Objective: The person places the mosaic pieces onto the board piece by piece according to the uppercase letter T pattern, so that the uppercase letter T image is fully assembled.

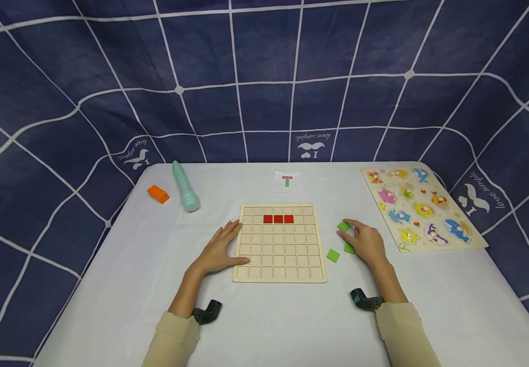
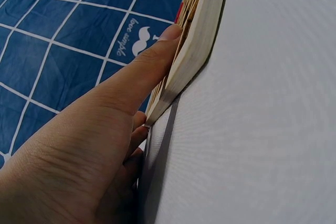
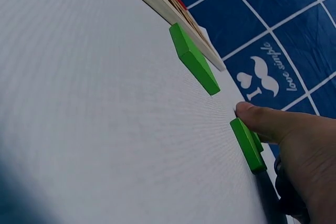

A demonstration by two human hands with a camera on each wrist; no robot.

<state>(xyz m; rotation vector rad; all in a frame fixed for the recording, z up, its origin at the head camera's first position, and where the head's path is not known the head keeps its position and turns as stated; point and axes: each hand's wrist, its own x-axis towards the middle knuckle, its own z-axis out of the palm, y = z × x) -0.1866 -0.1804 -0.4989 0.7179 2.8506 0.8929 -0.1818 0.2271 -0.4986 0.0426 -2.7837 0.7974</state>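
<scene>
My left hand [image 1: 220,252] rests at the left edge of a wooden grid board [image 1: 278,277], its thumb on the board's face and the other fingers along the side. Three red tiles [image 1: 278,219] sit in a row near the top of the board. Right of the board, my right hand [image 1: 369,244] pinches a green tile [image 1: 343,226] between thumb and index finger. A second green tile [image 1: 349,248] lies under that hand, partly covered. Another green tile [image 1: 333,255] lies beside the board. The right wrist view hides my right fingertips behind the thumb [image 3: 262,119].
Behind the board lies a small printed card [image 1: 287,182] with a red and green T pattern. An animal peg puzzle [image 1: 422,209] is at the back right. A mint-green cylindrical object [image 1: 184,186] and an orange block [image 1: 158,194] lie at the back left.
</scene>
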